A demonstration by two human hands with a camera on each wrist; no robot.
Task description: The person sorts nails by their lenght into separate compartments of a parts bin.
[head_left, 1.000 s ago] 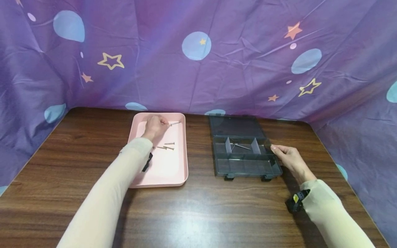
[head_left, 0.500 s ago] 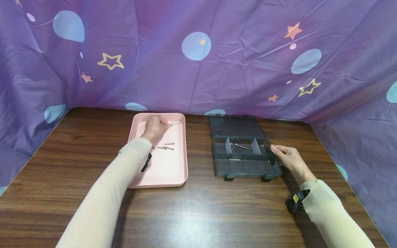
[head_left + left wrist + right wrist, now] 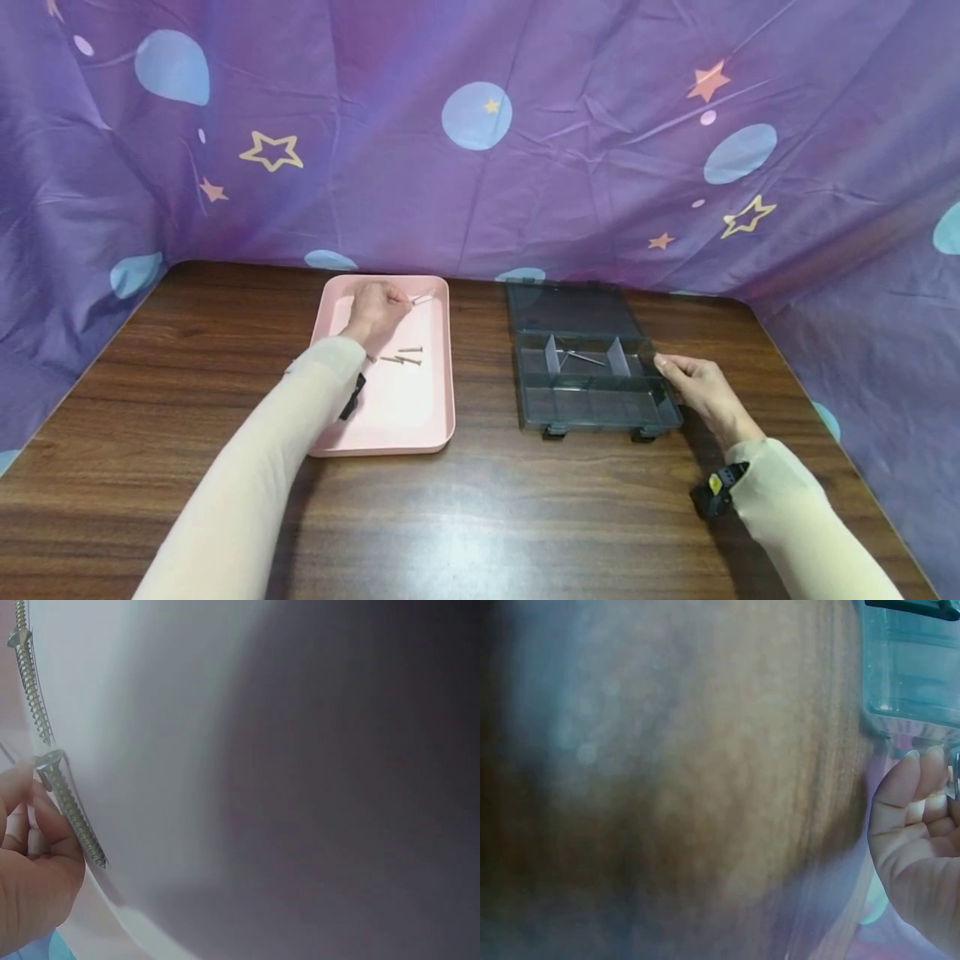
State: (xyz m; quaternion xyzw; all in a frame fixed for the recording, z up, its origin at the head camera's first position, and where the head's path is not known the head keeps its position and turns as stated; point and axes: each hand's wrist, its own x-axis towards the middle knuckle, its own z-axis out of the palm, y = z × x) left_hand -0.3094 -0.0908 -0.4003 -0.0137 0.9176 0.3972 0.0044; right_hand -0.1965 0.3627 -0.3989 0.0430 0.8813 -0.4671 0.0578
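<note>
Two hands out there, left hand [image 3: 373, 312] and right hand [image 3: 705, 392]! One tray [image 3: 405, 408], one box [image 3: 600, 420], two dividers [image 3: 618, 357], two latches [image 3: 553, 432]! Three screws [image 3: 410, 350] lie clear mid-tray, at least one more screw [image 3: 76, 817] by the left hand; metal bits [image 3: 587, 359] in the box, too small to count!

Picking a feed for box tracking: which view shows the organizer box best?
Head view: it shows the organizer box nearly whole, with its open lid and two white dividers. The right wrist view catches only a part at top right, by the right hand; the left wrist view shows none of it.
</note>
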